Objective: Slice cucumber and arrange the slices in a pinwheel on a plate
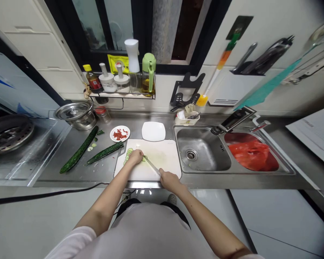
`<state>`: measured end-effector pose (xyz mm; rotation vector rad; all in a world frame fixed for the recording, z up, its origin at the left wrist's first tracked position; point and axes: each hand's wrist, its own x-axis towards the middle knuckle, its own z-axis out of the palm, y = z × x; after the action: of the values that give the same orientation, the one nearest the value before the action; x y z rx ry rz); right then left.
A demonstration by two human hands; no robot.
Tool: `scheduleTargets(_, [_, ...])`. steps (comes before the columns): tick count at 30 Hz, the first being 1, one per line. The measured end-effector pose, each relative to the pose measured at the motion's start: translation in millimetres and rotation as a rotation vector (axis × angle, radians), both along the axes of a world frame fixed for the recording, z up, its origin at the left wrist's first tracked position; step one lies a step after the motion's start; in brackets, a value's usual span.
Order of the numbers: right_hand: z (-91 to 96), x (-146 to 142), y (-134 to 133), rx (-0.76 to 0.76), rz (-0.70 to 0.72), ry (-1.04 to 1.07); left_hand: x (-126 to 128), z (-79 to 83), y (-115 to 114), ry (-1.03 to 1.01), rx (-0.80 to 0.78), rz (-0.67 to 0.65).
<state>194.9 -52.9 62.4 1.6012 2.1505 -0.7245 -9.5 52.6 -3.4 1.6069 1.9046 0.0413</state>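
Evidently, slicing is the step in hand on the steel counter, where a white cutting board lies at the near edge. Left of it rest a long cucumber and a shorter cucumber. The right hand grips the knife by its handle; the left hand is bunched by the blade's far end, its hold hidden. Cut slices lie on the board's left part. Another cut seems to call for steady pressure, fingertips kept back.
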Motion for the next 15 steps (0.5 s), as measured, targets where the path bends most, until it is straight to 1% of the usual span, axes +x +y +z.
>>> scheduleTargets(9, [1.5, 1.0, 0.0, 0.006, -0.010, -0.001, 0.6, 0.3, 1.3, 0.008, -0.008, 0.001])
scheduleTargets(15, [7.5, 9.0, -6.0, -0.025, -0.011, -0.016, -0.3, 2.8, -0.3, 0.002, -0.008, 0.006])
